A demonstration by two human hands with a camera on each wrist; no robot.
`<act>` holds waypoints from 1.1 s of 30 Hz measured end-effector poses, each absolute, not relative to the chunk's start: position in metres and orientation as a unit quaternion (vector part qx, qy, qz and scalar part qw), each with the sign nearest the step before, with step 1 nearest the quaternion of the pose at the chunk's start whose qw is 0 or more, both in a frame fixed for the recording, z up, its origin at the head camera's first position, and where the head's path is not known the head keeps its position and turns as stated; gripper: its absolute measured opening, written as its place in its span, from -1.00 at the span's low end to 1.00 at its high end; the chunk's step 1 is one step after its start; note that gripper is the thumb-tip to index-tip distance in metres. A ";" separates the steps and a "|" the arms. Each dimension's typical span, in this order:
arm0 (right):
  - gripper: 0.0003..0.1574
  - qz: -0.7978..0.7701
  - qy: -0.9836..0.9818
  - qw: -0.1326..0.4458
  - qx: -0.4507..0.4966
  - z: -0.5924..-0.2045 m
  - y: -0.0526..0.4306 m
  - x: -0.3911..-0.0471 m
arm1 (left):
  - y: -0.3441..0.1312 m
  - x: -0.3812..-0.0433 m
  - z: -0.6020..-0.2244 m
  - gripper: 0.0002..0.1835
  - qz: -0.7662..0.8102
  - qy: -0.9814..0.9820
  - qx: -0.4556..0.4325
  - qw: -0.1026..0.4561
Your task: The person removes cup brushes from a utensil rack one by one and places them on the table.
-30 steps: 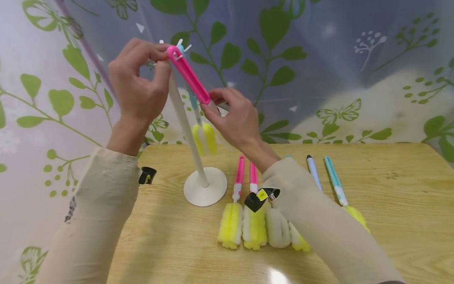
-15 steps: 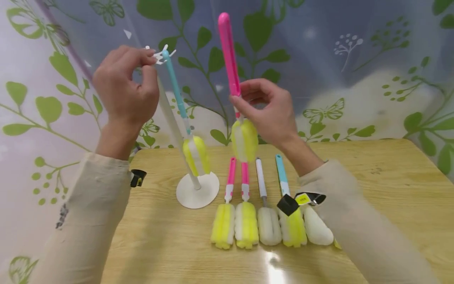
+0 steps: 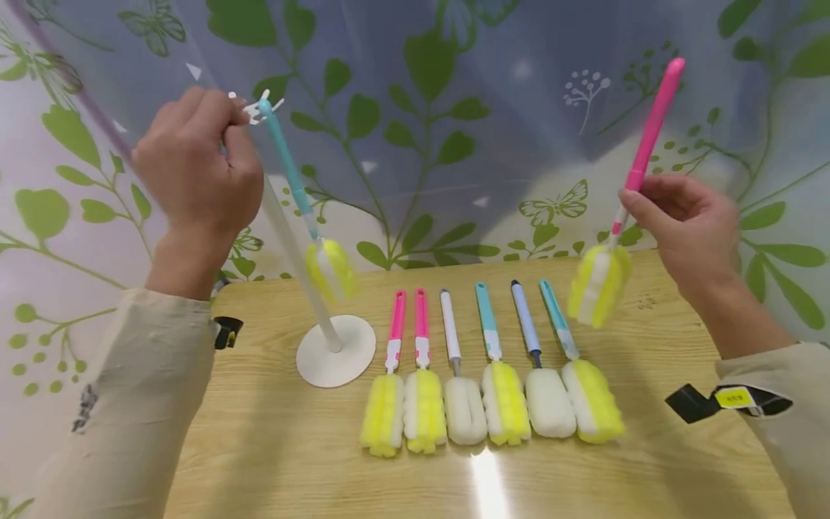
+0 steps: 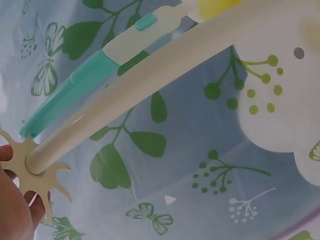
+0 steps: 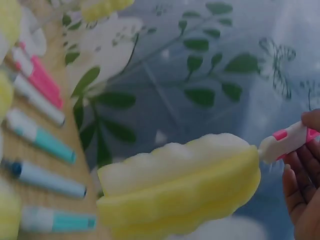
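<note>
My left hand (image 3: 197, 158) grips the hooked top (image 3: 257, 110) of a white stand (image 3: 289, 241), its fingers on the star-shaped hook plate (image 4: 21, 175) in the left wrist view. A teal-handled sponge bottle brush (image 3: 285, 155) hangs from one hook, its yellow and white head down beside the pole. Far to the right, my right hand (image 3: 697, 223) pinches a pink-handled sponge bottle brush (image 3: 653, 130) by its white neck, above the table. Its handle points up and its yellow and white sponge head (image 5: 180, 187) hangs down, large in the right wrist view.
Several sponge brushes lie in a row on the wooden table (image 3: 259, 447), handles away from me: two pink (image 3: 421, 317), a white (image 3: 450, 324), a blue (image 3: 525, 317) and two teal (image 3: 488, 317). The stand's round base (image 3: 353, 353) is left of them. A leaf-patterned curtain (image 3: 402, 144) hangs behind.
The pink brush was at a hook; my right hand has drawn it off and carried it far right, handle now upright. My left hand stays on the stand's top; the teal brush hangs there throughout.
</note>
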State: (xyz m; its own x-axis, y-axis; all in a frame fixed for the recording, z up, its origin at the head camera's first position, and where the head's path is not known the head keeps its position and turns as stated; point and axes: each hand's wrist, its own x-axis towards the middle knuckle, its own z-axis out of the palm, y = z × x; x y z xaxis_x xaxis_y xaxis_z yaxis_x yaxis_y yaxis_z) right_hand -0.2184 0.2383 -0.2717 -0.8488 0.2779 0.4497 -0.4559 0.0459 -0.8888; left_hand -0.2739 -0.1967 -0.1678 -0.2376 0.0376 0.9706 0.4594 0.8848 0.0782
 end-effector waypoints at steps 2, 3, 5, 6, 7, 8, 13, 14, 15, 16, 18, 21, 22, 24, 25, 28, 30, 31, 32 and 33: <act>-0.72 0.661 -0.706 0.252 0.031 -0.283 0.257 -0.215 | -0.199 -0.274 -0.168 -0.72 -0.174 -0.766 -0.160 0.598; -0.73 0.641 -0.730 0.237 0.011 -0.289 0.265 -0.213 | -0.199 -0.274 -0.167 -0.73 -0.173 -0.764 -0.160 0.600; -0.75 0.599 -0.772 0.211 -0.020 -0.300 0.280 -0.210 | -0.200 -0.274 -0.166 -0.73 -0.171 -0.762 -0.163 0.602; -0.78 0.578 -0.791 0.198 -0.032 -0.307 0.286 -0.208 | -0.200 -0.274 -0.166 -0.73 -0.170 -0.762 -0.166 0.603; -0.79 0.556 -0.810 0.182 -0.043 -0.313 0.292 -0.207 | -0.201 -0.274 -0.165 -0.72 -0.169 -0.762 -0.169 0.602; -0.80 0.542 -0.824 0.160 -0.051 -0.318 0.297 -0.207 | -0.201 -0.274 -0.165 -0.71 -0.169 -0.762 -0.172 0.601; -0.55 0.500 -0.863 0.036 -0.065 -0.346 0.311 -0.211 | -0.203 -0.275 -0.162 -0.62 -0.167 -0.772 -0.173 0.589; -0.47 0.494 -0.867 0.010 -0.066 -0.350 0.311 -0.214 | -0.203 -0.276 -0.162 -0.61 -0.165 -0.773 -0.170 0.588; -0.38 0.482 -0.874 -0.011 -0.066 -0.355 0.311 -0.216 | -0.204 -0.276 -0.161 -0.59 -0.164 -0.775 -0.167 0.587; -0.29 0.472 -0.879 -0.030 -0.064 -0.359 0.310 -0.219 | -0.203 -0.276 -0.161 -0.58 -0.163 -0.775 -0.165 0.588; -0.19 0.458 -0.884 -0.062 -0.066 -0.368 0.308 -0.225 | -0.203 -0.277 -0.160 -0.54 -0.162 -0.778 -0.158 0.586; -0.16 0.455 -0.882 -0.101 -0.068 -0.380 0.307 -0.232 | -0.201 -0.278 -0.159 -0.47 -0.166 -0.778 -0.152 0.586; -0.17 0.454 -0.881 -0.110 -0.069 -0.384 0.307 -0.234 | -0.200 -0.278 -0.159 -0.47 -0.168 -0.778 -0.151 0.586; -0.19 0.452 -0.880 -0.130 -0.069 -0.391 0.307 -0.238 | -0.199 -0.278 -0.159 -0.47 -0.173 -0.777 -0.148 0.587; -0.21 0.451 -0.879 -0.138 -0.070 -0.394 0.307 -0.240 | -0.198 -0.278 -0.159 -0.49 -0.176 -0.775 -0.147 0.588; -0.24 0.425 -0.890 -0.152 -0.067 -0.399 0.309 -0.243 | -0.195 -0.278 -0.159 -0.55 -0.182 -0.773 -0.146 0.590; -0.26 0.405 -0.898 -0.160 -0.066 -0.401 0.311 -0.245 | -0.193 -0.278 -0.159 -0.59 -0.175 -0.774 -0.148 0.591; -0.26 0.394 -0.902 -0.162 -0.065 -0.402 0.313 -0.245 | -0.191 -0.278 -0.159 -0.61 -0.168 -0.775 -0.150 0.591; -0.28 0.386 -0.906 -0.164 -0.065 -0.403 0.315 -0.244 | -0.189 -0.278 -0.160 -0.62 -0.159 -0.776 -0.152 0.590; -0.28 0.383 -0.907 -0.167 -0.062 -0.403 0.316 -0.244 | -0.188 -0.278 -0.160 -0.64 -0.151 -0.778 -0.154 0.590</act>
